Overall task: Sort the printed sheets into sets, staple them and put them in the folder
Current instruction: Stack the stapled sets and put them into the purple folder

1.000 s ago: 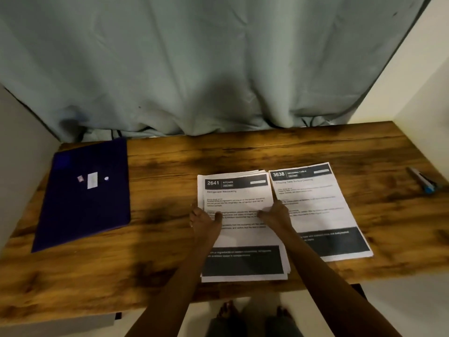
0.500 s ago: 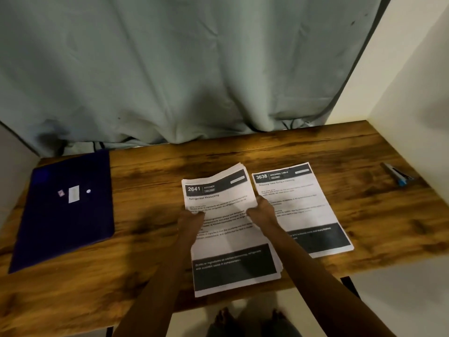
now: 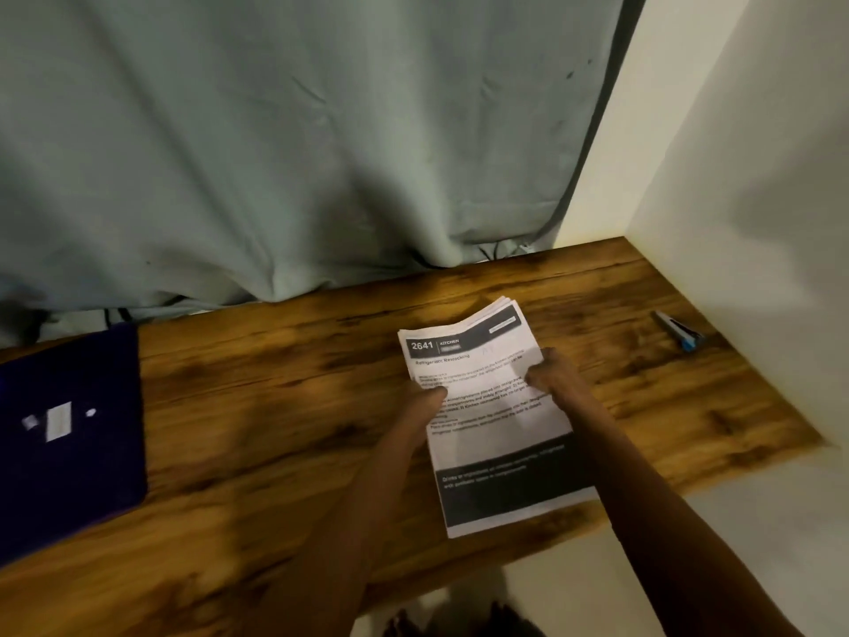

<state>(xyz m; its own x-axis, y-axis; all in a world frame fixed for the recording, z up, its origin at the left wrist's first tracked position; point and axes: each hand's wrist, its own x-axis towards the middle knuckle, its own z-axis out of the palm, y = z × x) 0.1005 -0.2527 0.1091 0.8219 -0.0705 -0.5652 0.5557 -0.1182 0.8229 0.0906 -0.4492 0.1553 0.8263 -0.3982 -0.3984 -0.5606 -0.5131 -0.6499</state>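
Head view, looking down at a brown wood-grain desk (image 3: pixel 285 406) set against a pale grey-green curtain (image 3: pixel 275 154). A stack of white printed sheets with black header and footer bands (image 3: pixel 496 429), its top page headed "2641 Kitchen", is held in both hands. Half a second earlier the stack was only beginning to rise, with a separate page headed "3638" lying just to its right. Now that page is out of sight, and whether it lies under the stack cannot be told. The stack's far end is lifted and bowed, which suggests the pages are being gathered or squared before sorting. No stapling has been done yet. The left hand (image 3: pixel 427 400) grips the stack's left edge, thumb on top of the page. The right hand (image 3: pixel 549 374) clasps the right edge, fingers curled round it. Both forearms reach in from below. A flat dark blue folder (image 3: pixel 69 429) lies closed, well apart at the left. A small grey and blue tool, likely the stapler (image 3: pixel 679 335), lies near the right wall.
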